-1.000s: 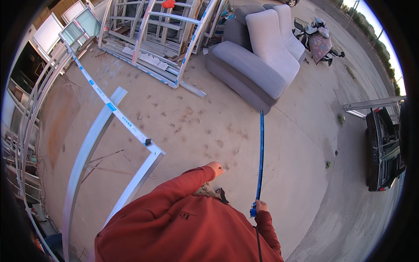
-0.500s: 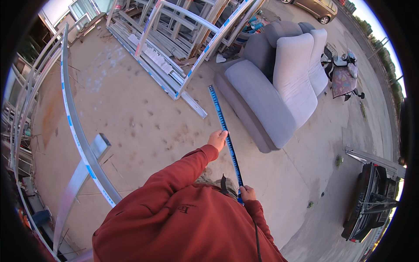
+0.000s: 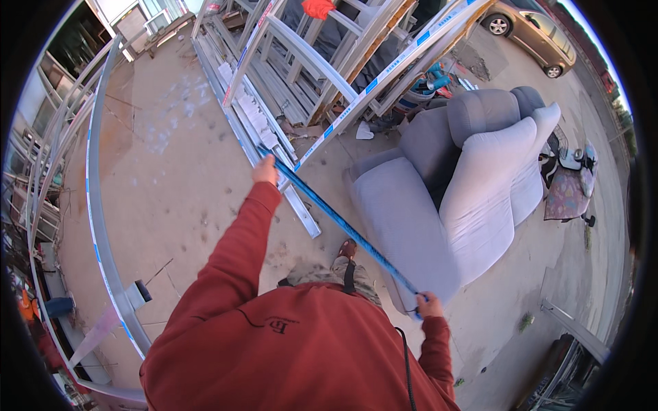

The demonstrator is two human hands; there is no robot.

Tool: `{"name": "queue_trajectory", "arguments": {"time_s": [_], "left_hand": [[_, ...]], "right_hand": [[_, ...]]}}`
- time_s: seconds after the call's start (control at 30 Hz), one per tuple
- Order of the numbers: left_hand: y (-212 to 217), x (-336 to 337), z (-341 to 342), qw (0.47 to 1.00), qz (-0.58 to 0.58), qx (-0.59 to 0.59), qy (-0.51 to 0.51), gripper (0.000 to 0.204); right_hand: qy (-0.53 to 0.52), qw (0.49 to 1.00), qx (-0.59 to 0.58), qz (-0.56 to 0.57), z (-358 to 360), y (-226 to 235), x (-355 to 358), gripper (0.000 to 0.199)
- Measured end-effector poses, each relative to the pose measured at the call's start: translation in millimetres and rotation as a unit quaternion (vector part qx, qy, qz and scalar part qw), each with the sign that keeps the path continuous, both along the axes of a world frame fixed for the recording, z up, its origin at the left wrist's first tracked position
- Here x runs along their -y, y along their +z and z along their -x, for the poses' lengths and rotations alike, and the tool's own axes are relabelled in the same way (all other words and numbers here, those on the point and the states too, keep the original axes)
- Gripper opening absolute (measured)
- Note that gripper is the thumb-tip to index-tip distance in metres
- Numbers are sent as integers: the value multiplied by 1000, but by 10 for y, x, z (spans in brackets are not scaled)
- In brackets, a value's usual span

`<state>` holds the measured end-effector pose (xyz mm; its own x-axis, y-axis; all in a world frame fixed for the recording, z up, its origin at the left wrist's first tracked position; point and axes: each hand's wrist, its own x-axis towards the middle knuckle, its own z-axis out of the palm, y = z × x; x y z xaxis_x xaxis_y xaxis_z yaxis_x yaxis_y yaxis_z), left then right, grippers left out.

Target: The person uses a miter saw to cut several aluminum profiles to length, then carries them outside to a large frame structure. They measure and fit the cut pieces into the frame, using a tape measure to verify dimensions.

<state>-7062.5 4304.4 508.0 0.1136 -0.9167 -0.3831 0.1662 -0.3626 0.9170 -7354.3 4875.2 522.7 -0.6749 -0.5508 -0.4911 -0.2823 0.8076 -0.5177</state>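
The blue strip (image 3: pixel 343 222) is a long, thin, straight length, held level above the ground and slanting from upper left to lower right across the view. A second ago it stood nearly upright beside the right hand, with the left hand low near the chest; half a second ago the left hand had climbed partway along it. Now the left hand (image 3: pixel 265 169) is stretched far out at full arm's reach and closed round the strip's far end, while the right hand (image 3: pixel 429 305) is closed round the near end, close to the body. So the strip has been swung down from upright and spread out between both hands, and the work looks to have moved from lifting it to carrying or presenting it at full length.

Under it lie the concrete floor (image 3: pixel 171 192) and one shoe (image 3: pixel 347 248). Just right of the strip is a grey sofa (image 3: pixel 452 198). Beyond the left hand, pale metal frames (image 3: pixel 301 68) lean in a stack. A curved rail (image 3: pixel 96 226) lies well to the left, and a car (image 3: pixel 531 34) stands far off.
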Motion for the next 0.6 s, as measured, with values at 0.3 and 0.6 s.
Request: {"name": "queue_trajectory", "arguments": {"time_s": [0.3,0.6], "left_hand": [[980,2285,-631,947,-6,-235,218,16],[1032,3782,412,959,74,-271,-44,14]], "right_hand": [[-94,916,-381,83,3762,1710,-275,21],[-471,779,-411,38,5372,3053,-50,65]]}}
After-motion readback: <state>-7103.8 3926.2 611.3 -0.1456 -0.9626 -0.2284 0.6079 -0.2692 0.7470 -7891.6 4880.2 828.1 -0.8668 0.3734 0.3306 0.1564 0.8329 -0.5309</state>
